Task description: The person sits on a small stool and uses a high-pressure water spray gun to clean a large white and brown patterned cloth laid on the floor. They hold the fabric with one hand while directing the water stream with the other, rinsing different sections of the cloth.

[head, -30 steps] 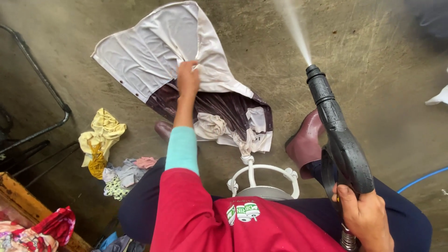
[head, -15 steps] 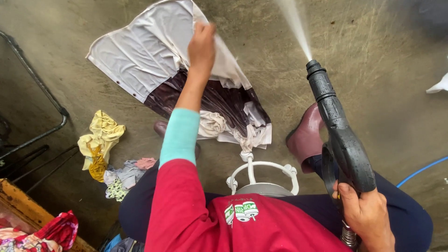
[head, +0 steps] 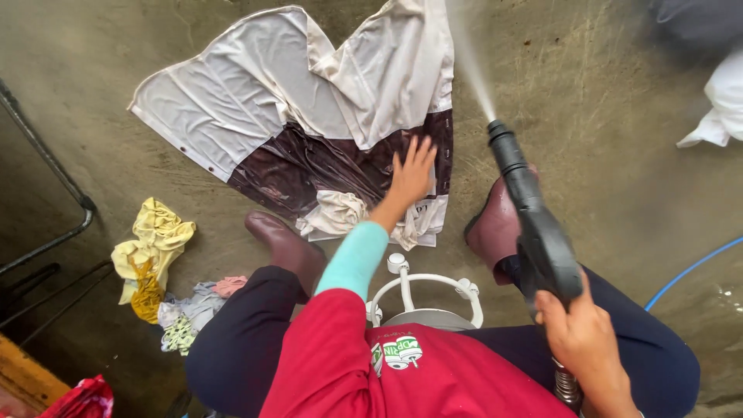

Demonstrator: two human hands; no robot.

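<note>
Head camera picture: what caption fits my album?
Left hand flat on white-and-maroon cloth; right hand holds spraying black washer gun.

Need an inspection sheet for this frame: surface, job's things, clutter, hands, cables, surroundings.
Surface: wet concrete floor, scuffed and stained.
Job's things: white and dark brown garment spread flat on the floor; black spray gun shooting water past the garment's right edge.
Clutter: yellow cloth and a small pile of mixed rags at left; white cloth at right.
Hands: left hand open, pressed flat on the garment; right hand gripping the spray gun.
Cables: blue hose on the floor at right.
Surroundings: metal pipe frame at left; white stool frame between the person's maroon boots.
</note>
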